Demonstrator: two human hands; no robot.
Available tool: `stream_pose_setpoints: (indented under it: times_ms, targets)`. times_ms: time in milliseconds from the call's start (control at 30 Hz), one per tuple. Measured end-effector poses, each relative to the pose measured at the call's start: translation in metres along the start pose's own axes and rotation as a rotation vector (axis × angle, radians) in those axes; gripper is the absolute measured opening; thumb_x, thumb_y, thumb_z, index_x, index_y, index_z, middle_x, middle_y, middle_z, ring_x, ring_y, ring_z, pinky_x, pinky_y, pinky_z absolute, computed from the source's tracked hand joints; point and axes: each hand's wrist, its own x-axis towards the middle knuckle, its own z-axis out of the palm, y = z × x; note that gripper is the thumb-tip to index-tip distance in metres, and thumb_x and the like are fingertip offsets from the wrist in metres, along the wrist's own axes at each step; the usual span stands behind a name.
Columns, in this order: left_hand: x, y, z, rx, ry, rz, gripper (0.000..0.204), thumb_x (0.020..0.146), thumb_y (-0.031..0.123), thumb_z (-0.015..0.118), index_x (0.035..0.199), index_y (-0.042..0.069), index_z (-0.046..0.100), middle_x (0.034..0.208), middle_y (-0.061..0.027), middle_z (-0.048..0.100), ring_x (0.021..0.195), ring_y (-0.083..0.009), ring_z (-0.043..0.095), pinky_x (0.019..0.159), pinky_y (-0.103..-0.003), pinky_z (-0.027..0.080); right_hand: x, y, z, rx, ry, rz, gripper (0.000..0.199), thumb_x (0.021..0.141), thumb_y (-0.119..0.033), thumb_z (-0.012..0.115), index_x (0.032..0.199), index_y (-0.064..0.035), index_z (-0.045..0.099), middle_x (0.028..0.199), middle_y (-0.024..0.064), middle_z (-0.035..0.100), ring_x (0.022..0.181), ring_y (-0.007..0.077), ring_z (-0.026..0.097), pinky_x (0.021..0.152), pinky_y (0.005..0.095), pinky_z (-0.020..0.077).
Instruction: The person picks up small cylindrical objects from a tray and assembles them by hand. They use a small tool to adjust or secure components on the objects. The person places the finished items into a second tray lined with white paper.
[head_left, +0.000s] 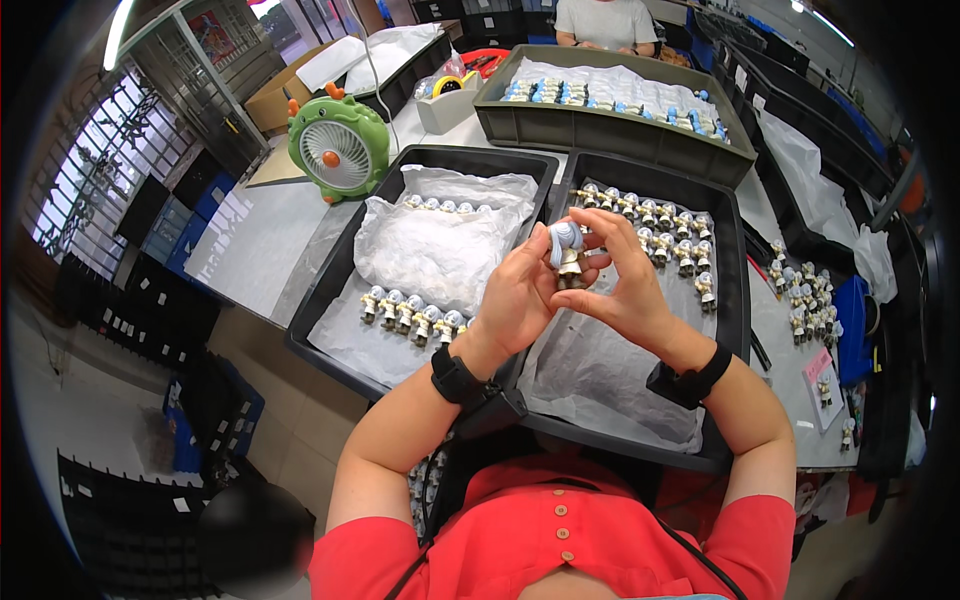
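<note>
Between my two hands, above the gap where two black trays meet, I hold a small figurine (567, 250) with pale blue-grey hair and a cream and gold body. My left hand (518, 290) grips its left side with thumb and fingers. My right hand (625, 280) curls round the other side, its fingertips touching the figurine. Rows of similar figurines (425, 318) stand on white paper in the left black tray (335, 350). More figurines (663, 240) fill the far part of the right black tray (735, 300); crumpled paper lines its near part.
A green cartoon-shaped fan (340, 148) stands at the back left. Behind the trays sits a large olive bin (620, 128) with blue-topped figurines. Loose figurines (808, 300) cluster at the right, near a pink-and-white card (822, 385). Across the table is another person (605, 25).
</note>
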Motion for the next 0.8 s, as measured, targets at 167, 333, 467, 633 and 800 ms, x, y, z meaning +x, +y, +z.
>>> stream_pose_setpoints:
  times_ms: [167, 333, 467, 633, 800]
  targets:
    - [0.0, 0.0, -0.002, -0.032, -0.019, 0.013, 0.045, 0.099, 0.034, 0.028, 0.131, 0.003, 0.038, 0.121, -0.0147, 0.052, 0.108, -0.0251, 0.054, 0.087, -0.035, 0.047, 0.001, 0.003, -0.001, -0.06, 0.006, -0.033, 0.08, 0.058, -0.022, 0.084, 0.127, -0.0058, 0.047, 0.119, 0.0125, 0.046, 0.097, 0.022, 0.055, 0.081, 0.0313, 0.0493]
    - [-0.005, 0.005, -0.001, -0.021, -0.052, 0.034, 0.043, 0.096, 0.026, 0.036, 0.13, 0.0, 0.036, 0.122, -0.0122, 0.05, 0.109, -0.0243, 0.053, 0.091, -0.037, 0.046, 0.001, 0.005, 0.005, 0.061, -0.001, 0.026, 0.076, 0.06, -0.019, 0.082, 0.127, -0.0058, 0.047, 0.117, 0.012, 0.048, 0.098, 0.0221, 0.054, 0.084, 0.032, 0.0466]
    - [0.002, 0.005, 0.002, 0.034, -0.129, 0.031, 0.048, 0.086, 0.012, 0.047, 0.131, 0.0, 0.035, 0.123, -0.0118, 0.05, 0.111, -0.0244, 0.052, 0.091, -0.036, 0.045, 0.0, 0.004, -0.005, -0.059, 0.007, 0.014, 0.074, 0.06, -0.015, 0.081, 0.126, -0.0062, 0.048, 0.116, 0.0111, 0.052, 0.101, 0.023, 0.053, 0.086, 0.0327, 0.0441]
    - [0.005, 0.005, -0.001, 0.044, -0.163, 0.025, 0.044, 0.089, 0.014, 0.049, 0.13, 0.002, 0.038, 0.119, -0.0114, 0.051, 0.106, -0.0234, 0.055, 0.082, -0.032, 0.05, 0.001, 0.002, -0.002, 0.055, -0.014, 0.133, 0.07, 0.063, -0.01, 0.078, 0.126, -0.0042, 0.047, 0.117, 0.011, 0.052, 0.103, 0.0228, 0.054, 0.089, 0.0333, 0.0435]
    - [-0.003, 0.037, -0.006, 0.383, 0.027, -0.041, 0.04, 0.087, 0.017, 0.061, 0.122, 0.01, 0.044, 0.1, -0.0054, 0.059, 0.09, -0.0164, 0.063, 0.077, -0.029, 0.052, 0.006, 0.002, -0.005, -0.101, -0.019, 0.004, 0.06, 0.069, -0.016, 0.075, 0.122, -0.0042, 0.051, 0.12, 0.011, 0.052, 0.11, 0.0231, 0.052, 0.092, 0.0346, 0.041]
